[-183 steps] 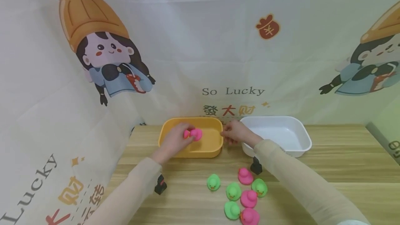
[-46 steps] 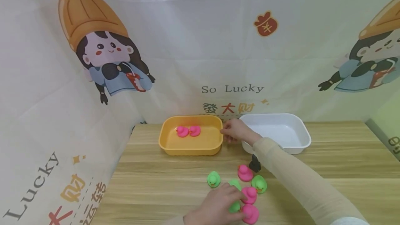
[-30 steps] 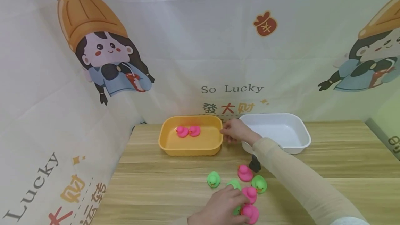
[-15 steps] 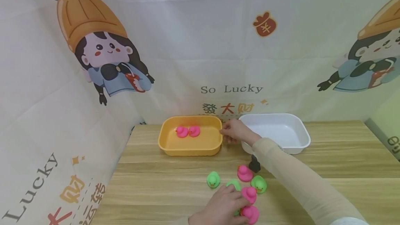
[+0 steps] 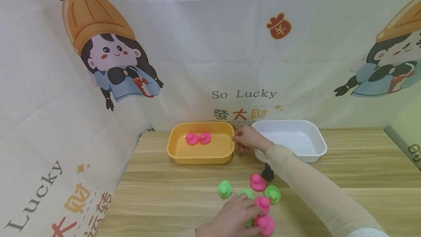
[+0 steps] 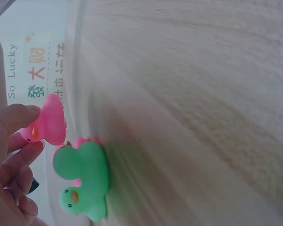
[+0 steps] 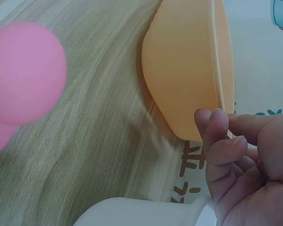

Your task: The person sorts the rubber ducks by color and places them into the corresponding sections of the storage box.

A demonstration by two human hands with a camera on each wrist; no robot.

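Pink rubber duck point(image 6: 49, 120) pinched by left hand point(image 5: 231, 217); crowding green rubber duck point(image 6: 82, 181) risks knock-over on lift. Right hand point(image 5: 247, 140), fingers curled, steadies orange plastic tray point(image 5: 200, 156) rim.

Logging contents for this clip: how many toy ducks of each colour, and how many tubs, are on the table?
Pink ducks: 5, one pinched by the left hand
Green ducks: 4, one mostly hidden under that hand
Tubs: 2, a yellow tub and a white tub
Total: 11
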